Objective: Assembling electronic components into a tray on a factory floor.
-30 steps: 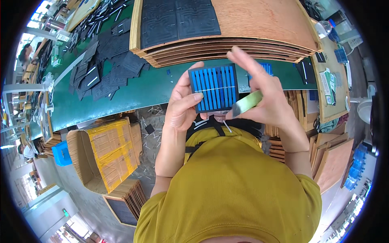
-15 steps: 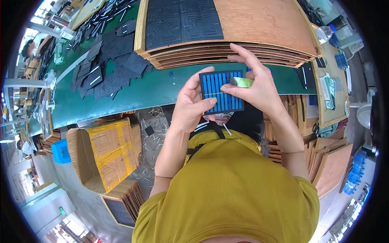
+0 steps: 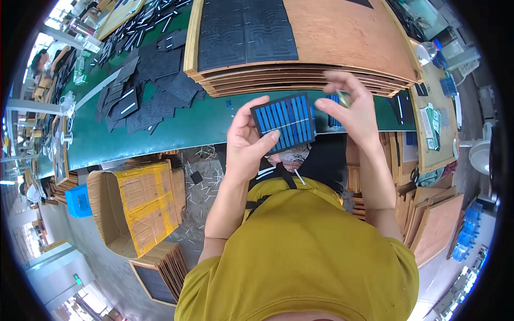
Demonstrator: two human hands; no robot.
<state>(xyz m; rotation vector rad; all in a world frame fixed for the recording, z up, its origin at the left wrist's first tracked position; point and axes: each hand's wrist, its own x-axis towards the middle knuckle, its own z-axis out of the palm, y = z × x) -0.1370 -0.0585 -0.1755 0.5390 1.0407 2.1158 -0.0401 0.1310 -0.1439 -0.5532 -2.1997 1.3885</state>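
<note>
Near the front edge of the green worktop (image 3: 187,125), the left hand (image 3: 245,142) pinches a solar panel (image 3: 292,125), likely light, stiff and brittle, best held by its rims; the right hand (image 3: 356,115), thumb parted, has an unclear grip.

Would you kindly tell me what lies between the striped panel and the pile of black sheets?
In the head view, the left hand, holding the striped panel, and green tabletop bearing a small blue scrap lie there.

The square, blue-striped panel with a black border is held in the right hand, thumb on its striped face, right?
The hand is wrong. The head view shows the left hand holding the panel, with its thumb on the striped face.
</note>
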